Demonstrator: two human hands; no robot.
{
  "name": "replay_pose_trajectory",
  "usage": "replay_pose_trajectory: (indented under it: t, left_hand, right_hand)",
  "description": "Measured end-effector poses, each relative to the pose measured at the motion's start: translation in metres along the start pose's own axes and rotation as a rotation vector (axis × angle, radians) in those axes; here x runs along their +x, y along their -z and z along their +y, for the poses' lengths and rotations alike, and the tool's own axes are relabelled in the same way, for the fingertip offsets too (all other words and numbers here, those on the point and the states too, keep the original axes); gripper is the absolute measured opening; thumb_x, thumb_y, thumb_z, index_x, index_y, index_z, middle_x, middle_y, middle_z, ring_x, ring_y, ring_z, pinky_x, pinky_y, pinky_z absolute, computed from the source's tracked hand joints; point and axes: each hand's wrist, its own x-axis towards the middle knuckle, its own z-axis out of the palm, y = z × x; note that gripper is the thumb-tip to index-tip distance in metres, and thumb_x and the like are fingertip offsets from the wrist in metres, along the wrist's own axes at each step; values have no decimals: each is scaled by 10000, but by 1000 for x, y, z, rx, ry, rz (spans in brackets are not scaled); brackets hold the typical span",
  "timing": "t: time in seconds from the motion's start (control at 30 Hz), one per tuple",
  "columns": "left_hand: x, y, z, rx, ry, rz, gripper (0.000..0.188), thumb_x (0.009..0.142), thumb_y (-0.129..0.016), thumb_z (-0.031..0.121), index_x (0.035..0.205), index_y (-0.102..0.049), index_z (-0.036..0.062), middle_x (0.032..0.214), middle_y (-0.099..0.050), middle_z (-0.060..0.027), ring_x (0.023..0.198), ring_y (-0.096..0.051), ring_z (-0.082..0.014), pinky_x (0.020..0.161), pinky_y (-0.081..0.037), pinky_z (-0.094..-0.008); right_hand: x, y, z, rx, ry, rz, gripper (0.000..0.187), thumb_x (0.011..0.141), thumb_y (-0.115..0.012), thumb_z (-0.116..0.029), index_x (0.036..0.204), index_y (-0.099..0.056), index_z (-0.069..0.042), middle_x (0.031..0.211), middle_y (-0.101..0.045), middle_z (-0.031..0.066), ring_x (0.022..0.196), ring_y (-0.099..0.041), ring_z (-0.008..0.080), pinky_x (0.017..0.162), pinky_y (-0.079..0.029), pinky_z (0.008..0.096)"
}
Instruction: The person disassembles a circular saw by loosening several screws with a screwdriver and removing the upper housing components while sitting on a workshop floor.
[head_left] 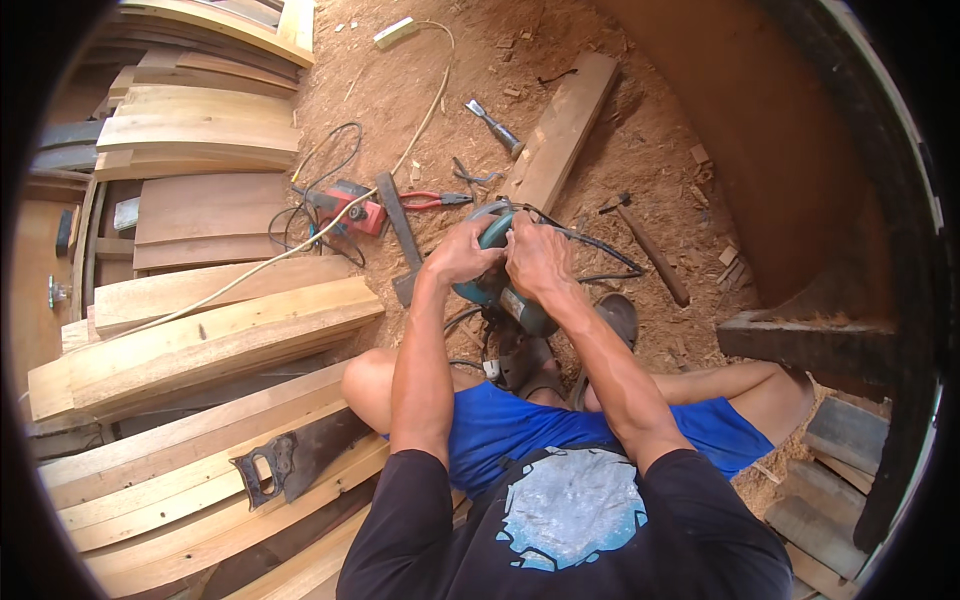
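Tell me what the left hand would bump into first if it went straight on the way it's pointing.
The teal power tool: the left hand is right against it. Past that, the right hand looks next in line, though depth is hard to judge.

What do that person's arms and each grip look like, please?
The arms are bare below short black sleeves. The left grip and right grip are bare too, with no gloves, watches or bracelets showing.
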Motion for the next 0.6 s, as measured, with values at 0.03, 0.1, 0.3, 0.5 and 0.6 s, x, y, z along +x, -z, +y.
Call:
replay_pose_trajectory:
  t: [0.03,0.1,0.3,0.5,0.6]
  left_hand:
    - [0,0,2,36,-46,18,429,895,-789,107,1297,-693,-10,1059,-730,-64,929,-654,-121,821,-562,-315]
    - [-1,2,1,10,-23,6,431,896,-784,106,1301,-692,-10,1062,-731,-62,926,-655,-123,811,-564,-321]
    - [-5,2,7,-115,54,-33,431,900,-766,102,1308,-691,-15,1048,-734,-57,921,-656,-120,792,-563,-322]
    - [-3,0,15,-22,-5,8,410,897,-767,134,1284,-705,13,992,-738,-85,895,-664,-148,792,-562,-349]
    - [0,1,8,14,-97,45,442,888,-780,163,1303,-700,33,1024,-751,-120,916,-685,-182,829,-565,-368]
  right_hand:
    - [1,1,0,-30,-1,-26,294,1061,-594,-295,1038,-641,-6,811,-727,286,805,-717,534,736,-561,624]
    - [0,1,-2,-9,4,-40,279,1056,-601,-281,1047,-639,-5,809,-726,288,804,-718,532,736,-561,622]
    - [-6,6,1,66,-3,-46,272,1062,-592,-283,1046,-629,-14,803,-719,294,792,-717,526,733,-558,622]
    - [-4,2,4,70,-45,-14,313,1072,-584,-334,1056,-639,-26,825,-726,296,815,-718,525,745,-552,627]
    - [-4,4,3,58,-68,-39,338,1071,-584,-351,1027,-671,-28,840,-724,304,845,-715,532,761,-546,633]
